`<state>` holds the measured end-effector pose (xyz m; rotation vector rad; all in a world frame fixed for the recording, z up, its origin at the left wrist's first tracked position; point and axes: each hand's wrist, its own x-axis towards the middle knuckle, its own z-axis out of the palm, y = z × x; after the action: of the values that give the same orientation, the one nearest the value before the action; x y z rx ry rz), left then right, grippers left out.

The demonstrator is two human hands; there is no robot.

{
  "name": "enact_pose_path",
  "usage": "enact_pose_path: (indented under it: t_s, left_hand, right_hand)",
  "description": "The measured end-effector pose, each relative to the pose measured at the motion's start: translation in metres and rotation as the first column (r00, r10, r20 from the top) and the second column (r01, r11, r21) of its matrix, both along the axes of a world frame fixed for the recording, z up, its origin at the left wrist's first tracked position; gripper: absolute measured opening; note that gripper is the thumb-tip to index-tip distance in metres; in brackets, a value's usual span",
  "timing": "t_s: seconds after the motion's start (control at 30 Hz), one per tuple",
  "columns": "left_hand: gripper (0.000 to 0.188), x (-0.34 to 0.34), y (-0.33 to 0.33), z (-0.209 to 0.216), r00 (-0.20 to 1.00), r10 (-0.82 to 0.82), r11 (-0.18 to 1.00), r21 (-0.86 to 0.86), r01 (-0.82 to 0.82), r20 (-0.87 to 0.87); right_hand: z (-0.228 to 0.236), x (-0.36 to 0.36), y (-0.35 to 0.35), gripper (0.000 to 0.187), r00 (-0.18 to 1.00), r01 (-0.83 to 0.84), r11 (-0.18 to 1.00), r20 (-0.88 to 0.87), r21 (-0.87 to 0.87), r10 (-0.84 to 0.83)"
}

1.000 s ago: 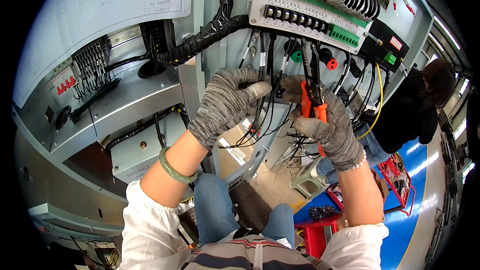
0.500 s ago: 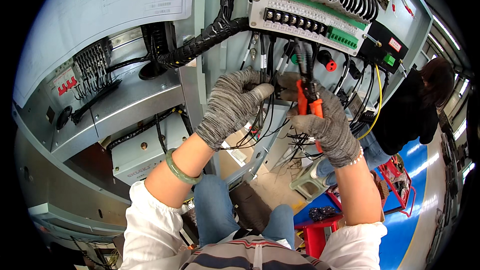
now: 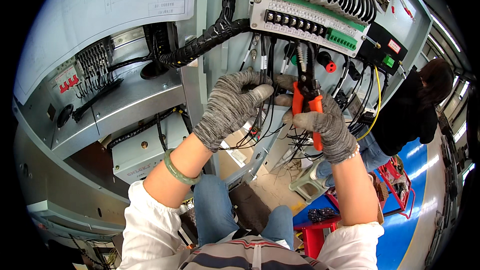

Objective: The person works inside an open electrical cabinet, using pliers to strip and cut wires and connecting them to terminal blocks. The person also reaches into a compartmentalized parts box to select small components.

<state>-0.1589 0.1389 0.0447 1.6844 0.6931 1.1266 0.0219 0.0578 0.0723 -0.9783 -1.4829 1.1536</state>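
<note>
My gloved left hand (image 3: 232,109) is closed on thin black wires (image 3: 262,116) that hang below the terminal module (image 3: 305,22). Thumb and forefinger pinch them near white markers. In my gloved right hand (image 3: 334,132) are wire strippers (image 3: 308,86) with orange handles, their toothed jaws pointing up, just under the module's lower edge. The handles stand somewhat apart. Fingers of the right hand reach behind the tool toward the wires beside my left hand; whether they touch a wire is hidden. A red round socket (image 3: 330,66) sits right of the jaws.
A thick wrapped cable bundle (image 3: 210,40) runs left from the module. Printed sheets (image 3: 115,10) cover the cabinet's upper left. A yellow wire (image 3: 378,100) hangs at the right. Beyond it are a person in black (image 3: 407,110), a pale green stool (image 3: 305,185) and a red cart (image 3: 400,185).
The wire strippers, blurred before, now stand sharp and more upright, slightly left of where they were. My right hand has turned a little with them. The left hand keeps its pinch.
</note>
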Motion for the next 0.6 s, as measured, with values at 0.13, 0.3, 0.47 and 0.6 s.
enact_pose_path:
  t_s: [0.13,0.3,0.47,0.6]
  left_hand:
    - [0.029,-0.0033,0.0015,0.0006,0.999,-0.001,0.995,-0.097,-0.003,-0.044]
    - [0.029,-0.0027,0.0023,0.0018,0.999,-0.016,0.986,-0.166,0.010,-0.035]
    - [0.029,-0.0012,0.0044,0.0000,0.996,0.001,0.995,-0.095,-0.010,-0.086]
    - [0.025,-0.0012,0.0043,0.0041,0.989,-0.004,0.995,-0.101,-0.012,-0.148]
  right_hand:
    - [-0.0010,-0.0014,0.0002,0.071,0.997,0.060,0.998,0.042,0.030,-0.061]
    - [0.0004,-0.0041,0.0006,0.069,0.982,0.108,0.990,0.147,0.087,-0.120]
    - [-0.0009,-0.0020,0.0029,0.069,0.962,0.122,0.980,0.225,0.154,-0.155]
    - [-0.0017,-0.0012,0.0039,0.069,0.945,0.119,0.975,0.279,0.189,-0.170]
